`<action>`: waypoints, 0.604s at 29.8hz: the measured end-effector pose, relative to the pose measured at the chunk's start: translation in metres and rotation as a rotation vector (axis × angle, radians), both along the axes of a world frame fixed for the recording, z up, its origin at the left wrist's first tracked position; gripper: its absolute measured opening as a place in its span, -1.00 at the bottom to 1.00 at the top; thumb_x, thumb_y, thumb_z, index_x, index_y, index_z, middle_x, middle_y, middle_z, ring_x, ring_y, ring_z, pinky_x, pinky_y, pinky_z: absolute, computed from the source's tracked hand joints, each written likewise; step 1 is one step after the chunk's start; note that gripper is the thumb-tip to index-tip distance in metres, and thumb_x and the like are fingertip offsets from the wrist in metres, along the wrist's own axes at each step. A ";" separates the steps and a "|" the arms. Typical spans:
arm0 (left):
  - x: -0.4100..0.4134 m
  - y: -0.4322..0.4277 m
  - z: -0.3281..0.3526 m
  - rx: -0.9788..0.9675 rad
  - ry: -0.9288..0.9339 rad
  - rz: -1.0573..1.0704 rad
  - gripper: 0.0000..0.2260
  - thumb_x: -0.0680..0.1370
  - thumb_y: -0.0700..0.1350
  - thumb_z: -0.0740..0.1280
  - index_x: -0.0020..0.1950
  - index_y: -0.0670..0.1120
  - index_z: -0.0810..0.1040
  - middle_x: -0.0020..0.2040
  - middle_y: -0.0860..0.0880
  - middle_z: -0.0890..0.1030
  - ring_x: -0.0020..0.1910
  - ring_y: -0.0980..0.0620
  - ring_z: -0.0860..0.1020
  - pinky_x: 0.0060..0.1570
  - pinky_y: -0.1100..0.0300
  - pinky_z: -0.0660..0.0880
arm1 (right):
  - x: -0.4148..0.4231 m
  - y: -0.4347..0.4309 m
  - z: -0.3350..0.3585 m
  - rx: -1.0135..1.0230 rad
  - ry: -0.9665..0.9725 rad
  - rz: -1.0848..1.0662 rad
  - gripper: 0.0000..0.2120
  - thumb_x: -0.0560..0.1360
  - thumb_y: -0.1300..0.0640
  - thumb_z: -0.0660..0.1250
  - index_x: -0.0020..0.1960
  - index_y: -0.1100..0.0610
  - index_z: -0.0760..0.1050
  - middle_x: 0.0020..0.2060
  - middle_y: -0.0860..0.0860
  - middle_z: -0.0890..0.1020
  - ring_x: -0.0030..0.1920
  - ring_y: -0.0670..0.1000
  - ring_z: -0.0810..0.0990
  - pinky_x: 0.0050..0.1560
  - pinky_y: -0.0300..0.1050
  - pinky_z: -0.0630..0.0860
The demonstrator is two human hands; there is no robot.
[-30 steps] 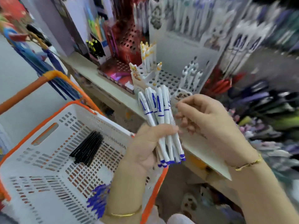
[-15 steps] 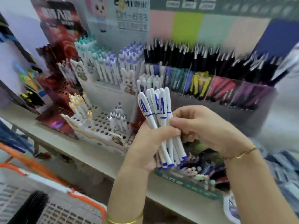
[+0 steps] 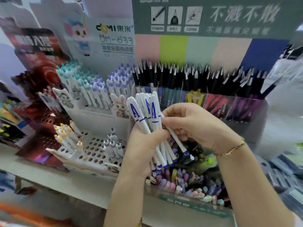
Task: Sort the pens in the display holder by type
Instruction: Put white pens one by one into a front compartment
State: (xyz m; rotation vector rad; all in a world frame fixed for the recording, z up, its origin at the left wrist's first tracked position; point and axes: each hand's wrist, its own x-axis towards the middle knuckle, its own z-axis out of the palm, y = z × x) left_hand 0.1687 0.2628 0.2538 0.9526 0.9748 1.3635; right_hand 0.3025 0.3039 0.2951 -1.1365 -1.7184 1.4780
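Your left hand (image 3: 141, 154) is clenching the white pens (image 3: 144, 112), right hand (image 3: 196, 126) pinching a single pen (image 3: 177, 142); light, slick, probably needing a mid-barrel hold

Pale shelf (image 3: 65, 182) across lower left. On it: dark red stand (image 3: 41, 149) far left, white perforated display holder (image 3: 93, 154) centre left, low tray (image 3: 193, 206) of pastel-topped pens lower centre. Clear bin (image 3: 255, 122) right of centre, probably on it too.
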 end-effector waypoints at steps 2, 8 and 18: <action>-0.003 0.001 0.001 -0.025 -0.008 -0.015 -0.64 0.31 -0.29 0.35 0.10 -0.13 0.57 -0.08 -0.20 0.67 -0.07 -0.15 0.66 -0.07 -0.02 0.62 | -0.007 0.001 -0.002 0.034 0.026 -0.039 -0.94 0.49 0.25 0.35 -0.10 0.25 0.55 -0.43 0.03 0.54 -0.48 -0.04 0.42 -0.51 -0.25 0.37; -0.005 -0.005 0.001 -0.112 -0.032 0.015 -0.79 0.46 -0.45 0.28 -0.01 -0.20 0.54 -0.28 -0.11 0.60 -0.36 0.03 0.62 -0.40 0.19 0.55 | -0.020 0.013 -0.010 0.025 0.202 -0.291 -0.96 0.53 0.22 0.29 -0.06 0.19 0.50 -0.43 0.02 0.46 -0.48 -0.08 0.40 -0.54 -0.26 0.34; -0.019 -0.012 -0.005 -0.103 -0.100 0.093 -0.61 0.25 -0.29 0.36 0.08 -0.25 0.50 -0.25 -0.07 0.61 -0.34 0.06 0.61 -0.32 0.22 0.55 | -0.035 0.036 -0.032 0.612 -0.517 -0.480 -0.93 0.54 0.16 0.28 -0.07 0.16 0.42 -0.24 -0.02 0.52 -0.21 0.01 0.51 -0.24 -0.16 0.41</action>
